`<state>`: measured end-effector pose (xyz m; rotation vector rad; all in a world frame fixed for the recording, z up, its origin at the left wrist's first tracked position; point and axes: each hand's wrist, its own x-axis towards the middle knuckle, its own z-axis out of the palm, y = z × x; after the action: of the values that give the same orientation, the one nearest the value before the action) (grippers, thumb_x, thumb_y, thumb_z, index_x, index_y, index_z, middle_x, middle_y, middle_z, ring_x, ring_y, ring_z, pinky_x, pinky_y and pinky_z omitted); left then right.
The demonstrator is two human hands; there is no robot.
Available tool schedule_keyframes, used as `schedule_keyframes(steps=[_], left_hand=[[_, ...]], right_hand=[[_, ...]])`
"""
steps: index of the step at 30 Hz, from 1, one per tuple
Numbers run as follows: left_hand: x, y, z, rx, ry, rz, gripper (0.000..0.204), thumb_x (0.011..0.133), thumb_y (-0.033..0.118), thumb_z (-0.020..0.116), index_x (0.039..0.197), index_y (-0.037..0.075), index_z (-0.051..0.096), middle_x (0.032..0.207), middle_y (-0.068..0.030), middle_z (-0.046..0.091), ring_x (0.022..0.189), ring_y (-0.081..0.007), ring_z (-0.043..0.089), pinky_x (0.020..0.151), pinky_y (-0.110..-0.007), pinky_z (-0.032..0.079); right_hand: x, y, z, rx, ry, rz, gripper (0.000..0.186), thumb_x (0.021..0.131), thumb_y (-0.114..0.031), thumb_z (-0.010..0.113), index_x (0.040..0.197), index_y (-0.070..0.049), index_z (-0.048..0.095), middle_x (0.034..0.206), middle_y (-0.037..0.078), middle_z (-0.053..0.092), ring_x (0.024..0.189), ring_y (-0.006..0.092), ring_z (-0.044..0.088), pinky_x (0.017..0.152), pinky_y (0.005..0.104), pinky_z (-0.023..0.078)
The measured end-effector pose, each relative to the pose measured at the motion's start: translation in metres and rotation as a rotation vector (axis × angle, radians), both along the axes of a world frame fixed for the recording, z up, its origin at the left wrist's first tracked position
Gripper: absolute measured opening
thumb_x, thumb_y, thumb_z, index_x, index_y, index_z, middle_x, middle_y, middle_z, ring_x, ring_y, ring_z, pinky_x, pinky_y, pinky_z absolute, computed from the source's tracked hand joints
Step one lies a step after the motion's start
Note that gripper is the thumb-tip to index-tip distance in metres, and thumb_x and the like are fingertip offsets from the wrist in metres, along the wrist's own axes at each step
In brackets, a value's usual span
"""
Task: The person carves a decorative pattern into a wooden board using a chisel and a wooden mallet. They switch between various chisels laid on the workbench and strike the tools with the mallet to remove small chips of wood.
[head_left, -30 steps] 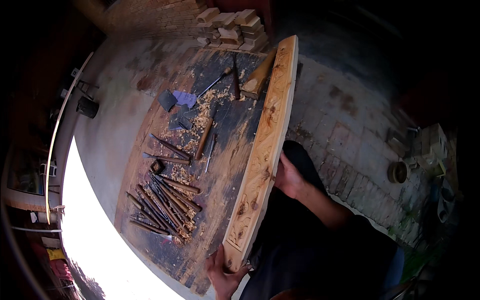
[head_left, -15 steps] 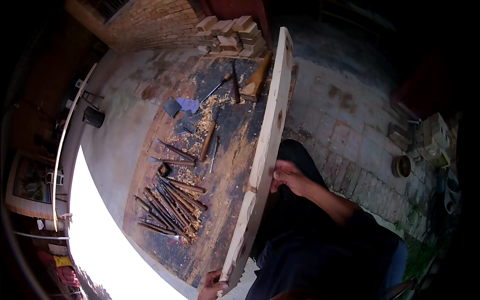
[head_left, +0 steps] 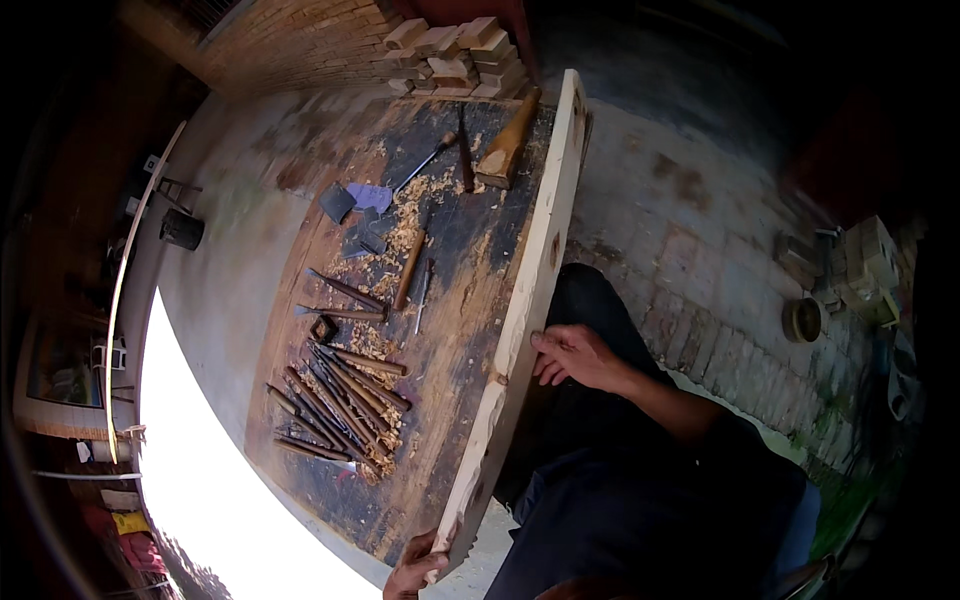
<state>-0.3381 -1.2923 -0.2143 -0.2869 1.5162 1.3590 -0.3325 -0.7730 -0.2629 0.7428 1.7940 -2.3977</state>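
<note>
A long pale wooden board (head_left: 520, 345) stands on its narrow side along the right part of the workbench. Its upper edge is wavy and carved, and some hollows show in its right face. At the near end, my left hand (head_left: 412, 568) is closed round the board, with the thumb on top. Further up, my right hand (head_left: 582, 358) has its fingertips against the board's right face near the edge, fingers bent and a little apart. Left of the board lies a heap of wooden-handled chisels (head_left: 340, 405) among shavings.
On the workbench (head_left: 455, 350) are a wooden mallet (head_left: 508, 140), loose chisels (head_left: 408, 270), a purple cloth (head_left: 370, 197) and a dark flat block (head_left: 337, 203). Bricks (head_left: 455, 60) are stacked beyond the far end. A round bowl (head_left: 802, 321) sits on the paved floor at right.
My right hand has slid slightly up and left along the board, and its fingers have loosened. My left hand keeps hold of the near end. The board appears slightly shifted in view.
</note>
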Motion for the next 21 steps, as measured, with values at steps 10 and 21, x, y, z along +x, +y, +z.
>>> schedule_keyframes(steps=[10, 21], left_hand=[[0.019, 0.042, 0.008, -0.684, 1.111, -0.464, 0.125, 0.055, 0.033, 0.110, 0.161, -0.002, 0.054, 0.143, -0.0259, 0.060, 0.125, -0.0454, 0.064, 0.106, -0.051, 0.055], [0.020, -0.023, -0.011, -1.099, 1.061, -0.487, 0.117, 0.066, 0.022, 0.102, 0.164, 0.001, 0.042, 0.158, -0.0267, 0.055, 0.145, -0.0486, 0.053, 0.124, -0.056, 0.043]], right_hand=[[-0.038, 0.029, -0.004, 0.014, 0.015, -0.104, 0.056, 0.117, -0.046, 0.060, 0.121, 0.009, 0.068, 0.117, 0.022, 0.076, 0.101, 0.0297, 0.080, 0.078, 0.0396, 0.068], [-0.070, 0.046, 0.050, 0.932, 0.190, 0.362, 0.023, 0.107, -0.022, 0.073, 0.109, 0.000, 0.081, 0.090, 0.014, 0.082, 0.081, 0.0219, 0.080, 0.075, 0.0369, 0.060]])
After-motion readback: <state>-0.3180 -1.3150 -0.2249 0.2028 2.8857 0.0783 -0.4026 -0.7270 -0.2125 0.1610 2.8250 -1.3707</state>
